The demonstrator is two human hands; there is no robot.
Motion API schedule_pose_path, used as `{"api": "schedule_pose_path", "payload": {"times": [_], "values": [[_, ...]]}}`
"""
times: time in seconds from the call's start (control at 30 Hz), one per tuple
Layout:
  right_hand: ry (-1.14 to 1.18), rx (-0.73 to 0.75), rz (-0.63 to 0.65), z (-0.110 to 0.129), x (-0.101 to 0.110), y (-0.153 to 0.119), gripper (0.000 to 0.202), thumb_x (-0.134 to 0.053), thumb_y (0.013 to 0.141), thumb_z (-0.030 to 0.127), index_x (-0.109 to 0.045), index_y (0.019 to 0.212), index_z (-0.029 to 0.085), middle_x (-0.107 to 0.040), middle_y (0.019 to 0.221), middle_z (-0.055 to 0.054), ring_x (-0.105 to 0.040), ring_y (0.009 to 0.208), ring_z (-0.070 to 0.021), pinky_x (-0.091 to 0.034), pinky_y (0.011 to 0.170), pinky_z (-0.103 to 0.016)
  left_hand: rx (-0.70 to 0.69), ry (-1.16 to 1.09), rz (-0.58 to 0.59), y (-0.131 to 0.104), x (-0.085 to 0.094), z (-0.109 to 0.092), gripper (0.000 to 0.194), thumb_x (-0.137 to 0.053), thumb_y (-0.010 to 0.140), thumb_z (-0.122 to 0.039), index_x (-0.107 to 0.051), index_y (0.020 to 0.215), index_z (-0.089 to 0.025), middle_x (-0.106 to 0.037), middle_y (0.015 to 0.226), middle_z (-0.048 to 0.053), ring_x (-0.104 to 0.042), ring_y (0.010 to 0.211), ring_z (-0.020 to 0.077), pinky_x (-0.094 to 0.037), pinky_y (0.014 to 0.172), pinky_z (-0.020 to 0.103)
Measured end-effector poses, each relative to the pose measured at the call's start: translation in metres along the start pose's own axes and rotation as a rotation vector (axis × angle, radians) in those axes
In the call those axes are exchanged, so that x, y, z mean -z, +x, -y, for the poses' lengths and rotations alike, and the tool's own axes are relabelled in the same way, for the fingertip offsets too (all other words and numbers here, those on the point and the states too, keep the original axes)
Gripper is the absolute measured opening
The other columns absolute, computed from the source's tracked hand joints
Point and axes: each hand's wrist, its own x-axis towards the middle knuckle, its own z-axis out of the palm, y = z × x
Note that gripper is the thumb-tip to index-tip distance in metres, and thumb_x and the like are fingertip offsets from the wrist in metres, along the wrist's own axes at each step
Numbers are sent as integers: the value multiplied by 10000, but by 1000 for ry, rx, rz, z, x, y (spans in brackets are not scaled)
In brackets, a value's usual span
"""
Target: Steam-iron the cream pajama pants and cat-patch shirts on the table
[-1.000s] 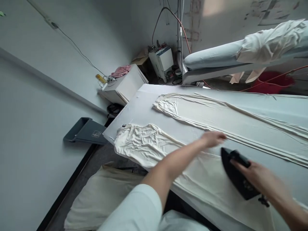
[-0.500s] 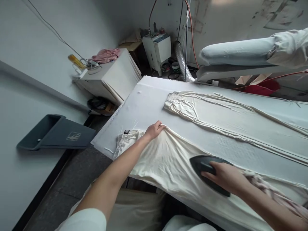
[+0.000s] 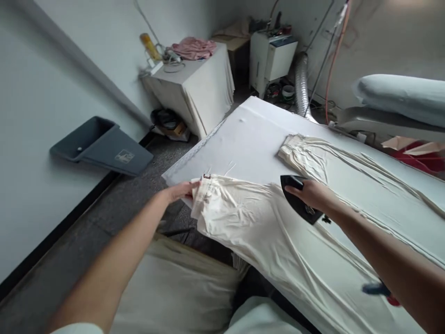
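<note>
Cream trousers with a gathered elastic waistband lie along the near side of the padded white table. My left hand is closed on the waistband edge at the table's left corner, its fingertips partly hidden by the cloth. My right hand grips a dark iron, its tip turned to the upper left. The iron is over the far edge of these trousers; whether it touches the cloth I cannot tell. A second cream pair of trousers lies flat farther back.
A grey bin hangs on the left wall. Behind the table stand a cloth-covered stand with pink cloth and a white machine beside a silver duct. A padded pressing arm juts in at right.
My left hand has moved from the trousers' upper side edge left to the waistband. The iron has shifted up towards the far edge. The pulled-up fold now lies flatter, and the view has turned.
</note>
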Motion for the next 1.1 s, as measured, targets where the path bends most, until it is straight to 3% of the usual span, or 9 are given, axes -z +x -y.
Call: {"api": "schedule_pose_path", "payload": {"times": [0.07,0.17,0.33,0.43,0.57,0.7,0.8,0.97,1.1], "values": [[-34,130,82,18,-17,-30,610,-491,856,752,-706,866,182,-699,777,-96,-632,642,-211,-384,553,-294,-8,-81,97,-18,-6,26,586,-873,503,-547,-772,915,-142,-775,942,129,-714,865,295,-556,736,338],[-100,371,194,77,-51,-64,561,-513,848,734,-713,841,210,-712,792,-78,-644,663,-206,-389,560,-283,-21,-117,26,-25,-8,43,647,-879,515,-512,-752,1028,-139,-766,1071,127,-710,982,305,-566,777,330],[-132,579,277,214,-101,-73,558,-514,858,705,-740,985,211,-750,892,-101,-705,798,-254,-483,654,-304,-135,1,-40,-18,7,42,551,-824,608,-452,-751,1084,-186,-758,1146,81,-679,1111,315,-545,933,355],[-176,658,242,250,-114,-70,569,-539,870,665,-732,1096,180,-752,1031,-138,-709,948,-283,-523,756,-334,-243,51,-83,-18,-1,40,524,-771,671,-435,-733,1126,-177,-746,1183,78,-668,1138,298,-514,1009,362],[-298,754,255,224,-105,-62,608,-566,824,725,-751,1009,177,-751,1009,-157,-710,944,-308,-538,774,-362,-299,81,-202,-18,-11,46,549,-710,743,-476,-701,1191,-160,-734,1207,96,-659,1145,300,-506,1023,377],[-156,428,168,189,-71,-19,671,-517,827,782,-727,1021,174,-746,921,-144,-710,811,-271,-517,676,-317,-370,68,-237,-15,-3,42,576,-657,786,-549,-692,1196,-144,-730,1208,101,-655,1137,303,-500,1017,370],[-60,224,90,174,-37,26,665,-518,867,723,-695,1099,126,-733,914,-161,-697,764,-251,-488,645,-308,-394,148,-312,-23,-8,16,589,-659,802,-580,-700,1201,-148,-707,1248,114,-629,1180,308,-473,1041,363],[-173,102,-22,117,14,45,722,-537,821,768,-696,1034,97,-701,847,-163,-675,778,-268,-461,649,-324,-581,164,-23,-66,-70,-17,616,-620,847,-648,-668,1291,-223,-637,1355,107,-615,1200,277,-487,988,327],[-106,124,-47,91,29,15,766,-457,816,843,-693,929,123,-684,776,-141,-640,671,-228,-439,598,-316,-258,272,-261,-91,-116,21,725,-675,741,-727,-670,1196,-163,-705,1136,171,-649,1073,347,-494,902,390]]}}
